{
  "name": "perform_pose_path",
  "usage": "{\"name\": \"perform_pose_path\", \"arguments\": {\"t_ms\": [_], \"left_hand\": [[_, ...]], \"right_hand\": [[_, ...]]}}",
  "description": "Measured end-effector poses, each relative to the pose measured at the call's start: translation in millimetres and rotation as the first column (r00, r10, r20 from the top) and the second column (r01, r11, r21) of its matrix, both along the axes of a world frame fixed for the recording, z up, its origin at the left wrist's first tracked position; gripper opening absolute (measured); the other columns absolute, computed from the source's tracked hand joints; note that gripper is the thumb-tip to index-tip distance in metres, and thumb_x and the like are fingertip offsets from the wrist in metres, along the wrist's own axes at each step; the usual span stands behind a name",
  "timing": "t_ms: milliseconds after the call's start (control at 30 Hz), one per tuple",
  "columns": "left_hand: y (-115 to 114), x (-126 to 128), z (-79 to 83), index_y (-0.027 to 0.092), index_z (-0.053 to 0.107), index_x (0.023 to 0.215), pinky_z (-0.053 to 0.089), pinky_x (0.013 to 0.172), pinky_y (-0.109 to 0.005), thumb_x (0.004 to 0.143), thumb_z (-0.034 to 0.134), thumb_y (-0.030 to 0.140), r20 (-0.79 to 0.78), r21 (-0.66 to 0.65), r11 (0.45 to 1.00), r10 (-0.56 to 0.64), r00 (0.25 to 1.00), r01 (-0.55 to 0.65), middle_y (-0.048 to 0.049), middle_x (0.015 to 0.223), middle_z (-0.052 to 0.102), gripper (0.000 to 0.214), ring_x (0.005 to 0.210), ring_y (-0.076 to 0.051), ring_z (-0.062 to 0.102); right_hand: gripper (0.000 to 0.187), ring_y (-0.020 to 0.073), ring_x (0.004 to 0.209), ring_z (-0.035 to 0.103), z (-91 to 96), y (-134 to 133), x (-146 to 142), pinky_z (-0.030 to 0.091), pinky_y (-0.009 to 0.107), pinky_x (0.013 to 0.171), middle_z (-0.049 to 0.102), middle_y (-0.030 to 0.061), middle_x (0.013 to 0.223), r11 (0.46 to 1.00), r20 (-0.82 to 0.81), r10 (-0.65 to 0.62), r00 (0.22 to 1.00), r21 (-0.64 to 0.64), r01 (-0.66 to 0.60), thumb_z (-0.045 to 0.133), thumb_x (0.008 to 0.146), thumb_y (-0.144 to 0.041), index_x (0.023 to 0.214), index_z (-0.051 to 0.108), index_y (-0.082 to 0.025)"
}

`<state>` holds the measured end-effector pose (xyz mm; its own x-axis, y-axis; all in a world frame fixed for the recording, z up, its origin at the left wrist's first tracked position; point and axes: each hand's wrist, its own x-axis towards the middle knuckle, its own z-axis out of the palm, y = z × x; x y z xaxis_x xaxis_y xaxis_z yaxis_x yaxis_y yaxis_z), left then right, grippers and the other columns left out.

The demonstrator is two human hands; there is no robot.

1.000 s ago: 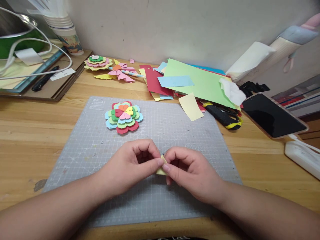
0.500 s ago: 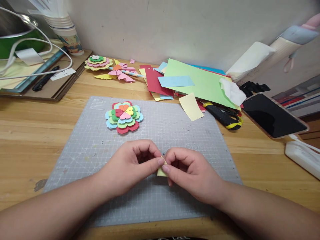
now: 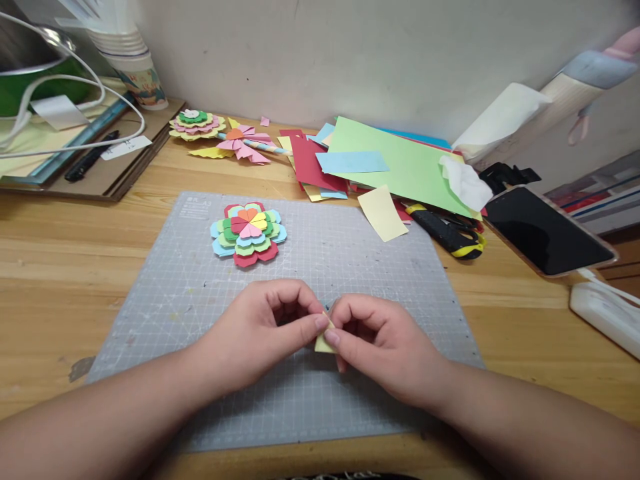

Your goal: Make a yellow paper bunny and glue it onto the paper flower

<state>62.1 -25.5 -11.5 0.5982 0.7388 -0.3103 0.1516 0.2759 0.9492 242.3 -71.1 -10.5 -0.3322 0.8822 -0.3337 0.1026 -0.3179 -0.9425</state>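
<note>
Both hands meet over the near middle of a grey cutting mat (image 3: 350, 260). My left hand (image 3: 260, 333) and my right hand (image 3: 380, 347) each pinch a small folded piece of pale yellow paper (image 3: 324, 345) between thumb and fingertips, with the other fingers curled in. Most of the paper is hidden behind the fingers. A layered multicoloured paper flower (image 3: 249, 235) lies on the mat's far left part, apart from the hands.
Loose coloured sheets (image 3: 395, 160) and a yellow slip (image 3: 383, 213) lie beyond the mat. Black and yellow scissors (image 3: 450, 233) and a dark phone (image 3: 545, 230) are at right. Two more paper flowers (image 3: 223, 133), a pen (image 3: 90, 157), cables and stacked cups (image 3: 133, 63) sit at far left.
The hands stay in place; the fingertips shift slightly on the yellow paper, which sits a touch lower between them.
</note>
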Motion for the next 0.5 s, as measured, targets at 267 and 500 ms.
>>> {"name": "perform_pose_path", "arguments": {"t_ms": [267, 500], "left_hand": [[0.0, -1.9, 0.8, 0.017, 0.057, 0.072, 0.041, 0.058, -0.023, 0.080, 0.063, 0.030, -0.005, 0.112, 0.989, 0.099, 0.995, -0.098, 0.0021, 0.066, 0.058, 0.016, 0.062, -0.011, 0.051], [-1.6, 0.8, 3.1, 0.017, 0.057, 0.069, 0.039, 0.054, -0.021, 0.077, 0.061, 0.023, -0.102, 0.257, 0.965, 0.085, 0.991, -0.056, 0.0034, 0.064, 0.057, 0.011, 0.059, -0.009, 0.050]], "right_hand": [[0.016, 0.0081, 0.052, 0.044, -3.0, 2.1, 0.3, 0.035, 0.023, 0.049, 0.055, -0.0033, 0.061, 0.998, -0.026, -0.055, 0.998, -0.019, 0.054, 0.062, 0.084, -0.031, 0.078, 0.054, -0.018], [0.019, 0.0080, 0.054, 0.050, -3.5, 5.3, 3.0, 0.037, 0.021, 0.047, 0.059, -0.0026, 0.065, 0.972, -0.145, -0.205, 0.968, 0.083, 0.218, 0.070, 0.080, -0.033, 0.081, 0.059, -0.018]]}}
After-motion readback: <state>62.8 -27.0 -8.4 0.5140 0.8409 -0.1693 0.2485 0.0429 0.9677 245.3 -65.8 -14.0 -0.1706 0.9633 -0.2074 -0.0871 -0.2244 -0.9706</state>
